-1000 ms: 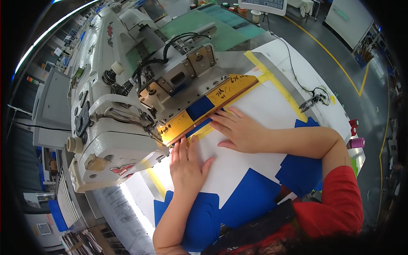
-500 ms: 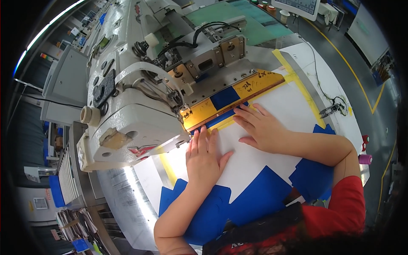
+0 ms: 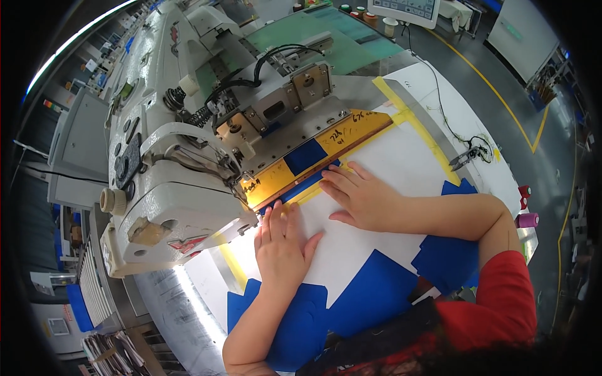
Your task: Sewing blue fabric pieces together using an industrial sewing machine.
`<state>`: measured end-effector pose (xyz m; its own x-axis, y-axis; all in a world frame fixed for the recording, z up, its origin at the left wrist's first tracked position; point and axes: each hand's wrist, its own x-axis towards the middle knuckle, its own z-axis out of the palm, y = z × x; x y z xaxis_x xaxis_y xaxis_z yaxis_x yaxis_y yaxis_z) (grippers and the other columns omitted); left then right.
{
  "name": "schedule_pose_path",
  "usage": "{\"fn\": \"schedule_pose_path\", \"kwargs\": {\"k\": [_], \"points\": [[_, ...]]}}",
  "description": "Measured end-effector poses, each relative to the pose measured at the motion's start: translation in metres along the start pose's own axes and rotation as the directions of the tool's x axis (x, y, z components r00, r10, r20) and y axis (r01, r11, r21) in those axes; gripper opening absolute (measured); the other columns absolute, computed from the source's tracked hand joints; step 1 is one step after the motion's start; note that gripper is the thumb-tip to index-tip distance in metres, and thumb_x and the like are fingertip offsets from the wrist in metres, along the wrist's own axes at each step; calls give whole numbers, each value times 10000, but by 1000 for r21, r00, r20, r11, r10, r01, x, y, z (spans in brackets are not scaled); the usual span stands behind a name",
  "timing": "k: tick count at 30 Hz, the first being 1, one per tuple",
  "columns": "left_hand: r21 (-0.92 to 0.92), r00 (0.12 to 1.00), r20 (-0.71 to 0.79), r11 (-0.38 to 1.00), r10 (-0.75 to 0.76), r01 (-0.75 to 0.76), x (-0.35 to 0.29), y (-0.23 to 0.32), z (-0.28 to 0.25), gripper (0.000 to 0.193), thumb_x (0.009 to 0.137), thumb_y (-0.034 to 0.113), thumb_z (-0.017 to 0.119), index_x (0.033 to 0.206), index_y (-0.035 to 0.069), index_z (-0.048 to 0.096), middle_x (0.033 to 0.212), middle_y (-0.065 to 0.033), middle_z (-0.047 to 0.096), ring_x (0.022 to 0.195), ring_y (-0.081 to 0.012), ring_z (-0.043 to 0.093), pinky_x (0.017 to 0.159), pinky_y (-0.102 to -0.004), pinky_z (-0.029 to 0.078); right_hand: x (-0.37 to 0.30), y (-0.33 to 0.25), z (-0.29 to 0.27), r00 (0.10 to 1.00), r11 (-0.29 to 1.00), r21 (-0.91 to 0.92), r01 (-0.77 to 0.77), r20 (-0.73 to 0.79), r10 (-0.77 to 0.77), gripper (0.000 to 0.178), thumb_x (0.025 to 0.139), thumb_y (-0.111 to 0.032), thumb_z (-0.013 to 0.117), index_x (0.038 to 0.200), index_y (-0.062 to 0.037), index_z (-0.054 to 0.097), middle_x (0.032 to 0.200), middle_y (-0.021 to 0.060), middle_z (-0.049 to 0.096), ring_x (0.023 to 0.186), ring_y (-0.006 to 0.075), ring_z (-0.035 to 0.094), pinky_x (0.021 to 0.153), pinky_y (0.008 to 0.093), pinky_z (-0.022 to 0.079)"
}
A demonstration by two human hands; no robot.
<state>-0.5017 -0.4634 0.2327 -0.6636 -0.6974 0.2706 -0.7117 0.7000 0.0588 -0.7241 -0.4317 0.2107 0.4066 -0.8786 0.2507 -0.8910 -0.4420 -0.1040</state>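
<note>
A blue fabric piece [image 3: 308, 186] lies along the front edge of a yellow clamp plate [image 3: 338, 133] under a large white sewing machine [image 3: 182, 216]. My left hand [image 3: 281, 247] lies flat, its fingertips on the fabric's left end near the needle area. My right hand [image 3: 360, 199] is flat too, with fingers spread and tips at the fabric's right end. Neither hand grasps anything. More blue shows through a window in the clamp plate. How far the fabric reaches beneath the plate is hidden.
Blue fabric pieces lie close to me, a stack [image 3: 295, 319] by my left forearm and another [image 3: 446, 260] under my right. White sheeting with yellow tape [image 3: 426, 144] covers the table. Thread snips [image 3: 467, 158] lie at right, near purple and red thread spools [image 3: 527, 220].
The whole view has shifted, so the machine and table sit further left and slightly lower. My hands stay at the same places along the fabric edge.
</note>
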Motion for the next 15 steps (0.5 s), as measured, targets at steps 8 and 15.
{"fn": "schedule_pose_path", "kwargs": {"k": [8, 15], "points": [[-39, 1000, -1, 999, 3, -3, 5, 1, -5, 611, 806, 381, 681, 1274, 27, 513, 1252, -191, 510, 1080, -354, 562, 888, -435, 446, 1, -3, -3, 1000, 992, -125, -1, 7, 2, 611, 898, -429, 548, 1263, 59, 504, 1310, 205, 478, 1272, 323, 422, 1080, 485, 269], [-35, 1000, 12, 999, 25, -25, 2, 1, -10, 536, 819, 333, 680, 1237, 32, 533, 1263, -172, 531, 1076, -336, 576, 915, -443, 439, -10, -24, -58, 911, 915, 368, 166, 298, -285, 322, 829, -290, 654, 970, -10, 577, 1076, 158, 569, 1028, 289, 562, 891, 421, 447]]}}
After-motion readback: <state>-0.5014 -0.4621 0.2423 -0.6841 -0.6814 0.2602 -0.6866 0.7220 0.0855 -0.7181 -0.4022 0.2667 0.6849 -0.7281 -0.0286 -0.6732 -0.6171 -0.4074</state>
